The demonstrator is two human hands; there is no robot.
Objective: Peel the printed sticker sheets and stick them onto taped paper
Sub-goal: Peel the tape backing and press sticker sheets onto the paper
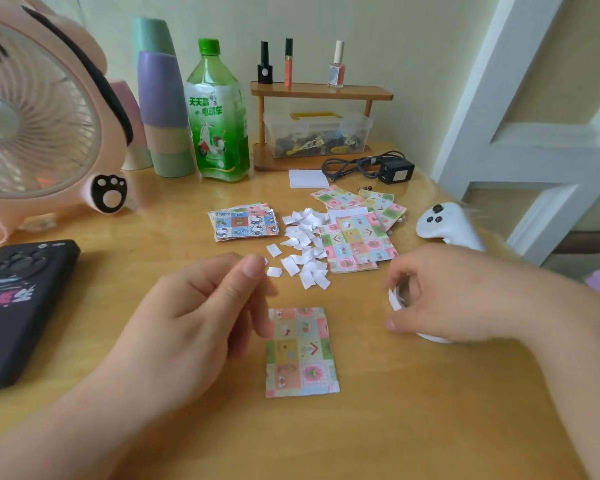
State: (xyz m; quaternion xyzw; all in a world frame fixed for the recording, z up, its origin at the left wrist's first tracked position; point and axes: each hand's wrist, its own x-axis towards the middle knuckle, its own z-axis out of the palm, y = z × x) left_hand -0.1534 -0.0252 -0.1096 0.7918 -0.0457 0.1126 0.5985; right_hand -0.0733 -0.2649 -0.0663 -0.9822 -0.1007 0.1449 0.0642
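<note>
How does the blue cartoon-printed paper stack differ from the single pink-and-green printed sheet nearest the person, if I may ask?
The blue cartoon-printed paper stack holds several sheets; the pink-and-green printed sheet lies alone. The stack is mostly blue and white; the sheet is pastel pink, green and orange. Both lie flat on the wooden table.

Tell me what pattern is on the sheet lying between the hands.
Pastel patchwork: the sticker sheet shows pink, green, blue and orange squares with tiny cartoons; head view.

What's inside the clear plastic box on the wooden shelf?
The clear box holds a jumble of small dark pieces with some yellow ones, too small to identify. Its cloudy walls and lid hide the rest.
</note>
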